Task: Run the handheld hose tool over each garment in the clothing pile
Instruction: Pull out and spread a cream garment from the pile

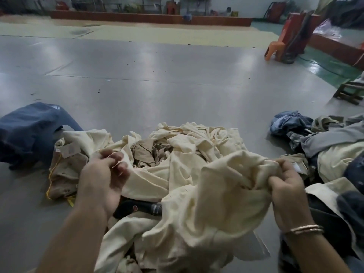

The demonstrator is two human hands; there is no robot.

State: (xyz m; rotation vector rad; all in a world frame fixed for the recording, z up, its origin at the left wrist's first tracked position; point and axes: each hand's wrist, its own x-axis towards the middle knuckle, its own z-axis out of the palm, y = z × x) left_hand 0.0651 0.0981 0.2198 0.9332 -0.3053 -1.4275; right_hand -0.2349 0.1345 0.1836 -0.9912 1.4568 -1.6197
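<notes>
You are working under dim, even overhead light with a cool grey cast. The grey floor (137, 75) is giving back soft pale patches of glare, brightest toward the middle distance. Shadows under the cream garment pile (187, 146) are lying faint and short. Your left hand (102, 174) is smearing with motion blur at the fingers, while your right hand (285, 184) is reading sharper. The wide lens is bending the far wall and edges, and the background is looking soft and noisy.

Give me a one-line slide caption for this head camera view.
Both hands, left hand and right hand, grip a cream cotton garment above the black handheld hose tool lying on the pile.
</notes>
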